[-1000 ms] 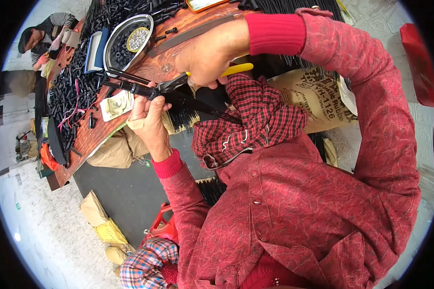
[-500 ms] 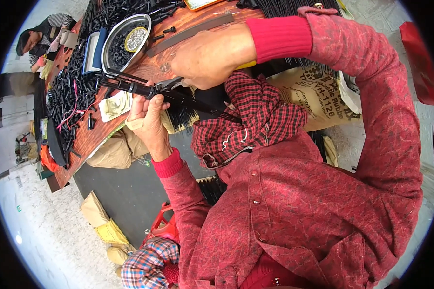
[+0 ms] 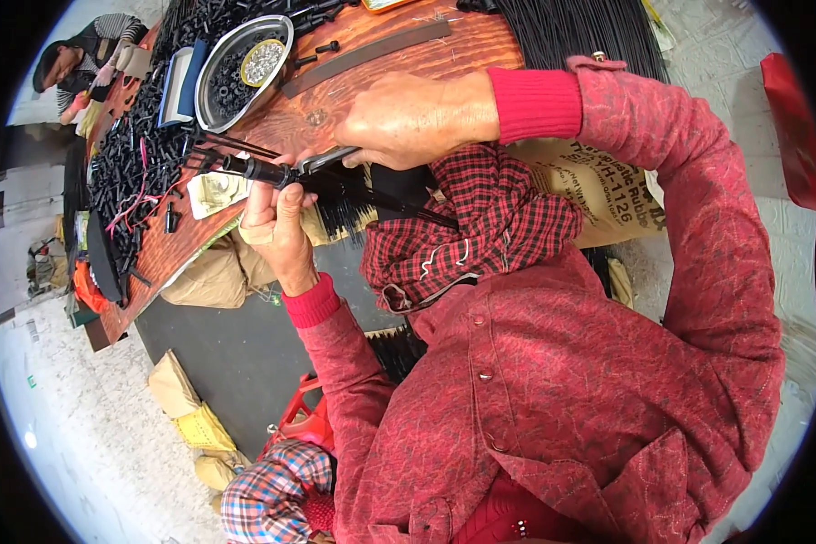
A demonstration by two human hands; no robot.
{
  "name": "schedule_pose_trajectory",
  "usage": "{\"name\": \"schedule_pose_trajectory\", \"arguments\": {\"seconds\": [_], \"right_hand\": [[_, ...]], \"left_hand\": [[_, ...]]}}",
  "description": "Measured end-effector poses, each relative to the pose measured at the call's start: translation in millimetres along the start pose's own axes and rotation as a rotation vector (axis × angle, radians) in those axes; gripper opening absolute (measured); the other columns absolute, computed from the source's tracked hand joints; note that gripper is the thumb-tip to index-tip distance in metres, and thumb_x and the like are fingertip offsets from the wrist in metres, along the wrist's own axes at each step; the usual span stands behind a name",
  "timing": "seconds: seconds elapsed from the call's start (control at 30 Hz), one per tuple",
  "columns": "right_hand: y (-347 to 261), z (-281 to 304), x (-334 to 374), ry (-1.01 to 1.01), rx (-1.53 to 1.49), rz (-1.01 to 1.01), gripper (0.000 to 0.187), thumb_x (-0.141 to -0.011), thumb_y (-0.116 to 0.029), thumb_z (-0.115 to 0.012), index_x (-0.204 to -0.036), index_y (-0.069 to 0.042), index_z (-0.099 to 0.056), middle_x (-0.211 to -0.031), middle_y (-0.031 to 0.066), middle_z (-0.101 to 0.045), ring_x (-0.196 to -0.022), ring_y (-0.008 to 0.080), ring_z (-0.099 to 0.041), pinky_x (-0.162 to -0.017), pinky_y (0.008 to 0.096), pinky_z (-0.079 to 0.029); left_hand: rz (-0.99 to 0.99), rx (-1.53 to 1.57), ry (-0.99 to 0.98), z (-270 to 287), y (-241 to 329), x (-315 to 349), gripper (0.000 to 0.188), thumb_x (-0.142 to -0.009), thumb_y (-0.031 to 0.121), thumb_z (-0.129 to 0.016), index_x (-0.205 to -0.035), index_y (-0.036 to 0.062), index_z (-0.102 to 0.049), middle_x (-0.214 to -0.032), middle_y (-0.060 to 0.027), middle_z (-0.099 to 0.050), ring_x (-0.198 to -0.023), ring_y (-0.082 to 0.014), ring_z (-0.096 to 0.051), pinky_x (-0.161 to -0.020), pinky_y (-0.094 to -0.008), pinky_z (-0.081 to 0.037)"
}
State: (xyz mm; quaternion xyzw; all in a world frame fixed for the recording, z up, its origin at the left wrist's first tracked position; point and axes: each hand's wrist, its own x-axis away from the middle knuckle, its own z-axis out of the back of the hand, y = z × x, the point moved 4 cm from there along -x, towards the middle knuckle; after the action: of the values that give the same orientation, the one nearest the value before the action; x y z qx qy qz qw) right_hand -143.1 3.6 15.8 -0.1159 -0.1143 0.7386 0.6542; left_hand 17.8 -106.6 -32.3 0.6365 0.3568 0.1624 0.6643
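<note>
My left hand [image 3: 278,231] is closed round a black tubular fitting [image 3: 265,171], held aslant above the front edge of the table. Thin black rods stick out past its far end, and a dark bundle runs back toward my lap. My right hand [image 3: 417,122] grips pliers [image 3: 325,161], whose metal jaws sit at the fitting just beyond my left fingertips. Whether the jaws bite on it I cannot tell. A red-and-black checked cloth [image 3: 494,218] covers my lap beneath the bundle.
The reddish wooden table [image 3: 372,83] carries a heap of black fittings [image 3: 136,172], a metal tray [image 3: 210,68] with a yellow dish of small silver parts [image 3: 262,63], and a dark flat bar [image 3: 367,59]. Long black rods [image 3: 576,36] lie far right. A co-worker [image 3: 86,68] sits far left.
My right hand has shifted slightly right and down with the pliers, whose jaws now show more plainly by the fitting. The left hand keeps its hold. The whole view has shifted a little.
</note>
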Motion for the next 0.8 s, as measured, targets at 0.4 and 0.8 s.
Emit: {"name": "schedule_pose_trajectory", "arguments": {"seconds": [0.4,0.8], "right_hand": [[-1.9,23.4,7.9,-0.491,-0.55,-0.171,0.035,-0.097,-0.028,-0.049,-0.085,0.002,-0.061,-0.063,0.0089,-0.062,-0.053,0.0176,-0.062,-0.053,0.0324,-0.051],[-13.5,-0.8,19.0,-0.591,-1.034,-0.318,0.034,-0.1,-0.028,-0.044,-0.09,0.001,-0.057,-0.071,0.0073,-0.062,-0.057,0.0174,-0.065,-0.055,0.0299,-0.057]], "left_hand": [[-0.075,-0.034,-0.031,1.8,-6.7,2.7,0.038,-0.085,0.018,-0.072,-0.113,-0.0056,-0.063,-0.087,-0.0058,-0.066,-0.064,-0.0072,-0.057,-0.062,-0.0213,-0.049],[-0.036,0.071,-0.04,4.4,-10.5,5.3,0.044,-0.085,0.023,-0.074,-0.115,-0.0057,-0.062,-0.093,-0.005,-0.064,-0.073,-0.0083,-0.058,-0.064,-0.0207,-0.05]]}}
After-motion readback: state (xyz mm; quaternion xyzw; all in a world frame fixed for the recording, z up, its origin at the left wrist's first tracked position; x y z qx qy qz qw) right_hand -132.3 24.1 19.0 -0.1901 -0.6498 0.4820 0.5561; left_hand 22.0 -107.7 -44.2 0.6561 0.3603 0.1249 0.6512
